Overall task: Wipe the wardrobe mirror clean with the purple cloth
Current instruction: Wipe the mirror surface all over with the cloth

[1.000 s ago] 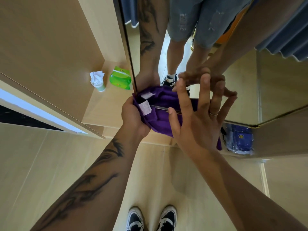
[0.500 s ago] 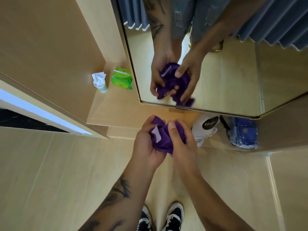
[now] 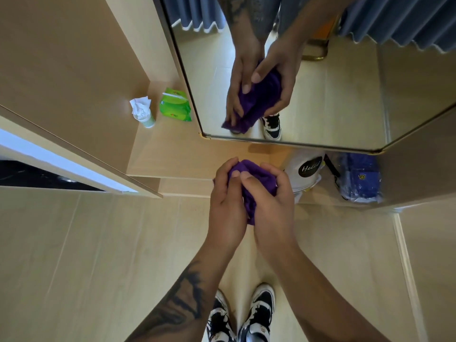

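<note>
Cloth-wise you've got the easy kind of object here. The purple cloth (image 3: pixel 256 180) is bunched into a wad between your two hands, held out in front of you, just below the bottom edge of the wardrobe mirror (image 3: pixel 345 95) and not touching the glass. Your left hand (image 3: pixel 227 201) has its fingers curled over the top of the wad, and your right hand (image 3: pixel 270 206) is wrapped round the other side with the thumb pressing into the fabric, so both hands are together and clamped on the cloth.

How it'll handle, going by the look of it: soft, floppy, next to no weight. It folds and creases wherever you squeeze, and a bit of it hangs out below your palms. It won't slip or break, but it won't hold a shape either, so a balled-up wad probably only gives you a small contact patch on the glass.

My guess is you'd do better flattening it into a pad and holding it with one palm spread across the back, fingers over the top edge, so the whole face presses flat. Tuck that loose tail in so it doesn't drag.

The mirror is the fragile, smooth part, so I'd go with even pressure and no jabbing at the corner of the frame.
</note>
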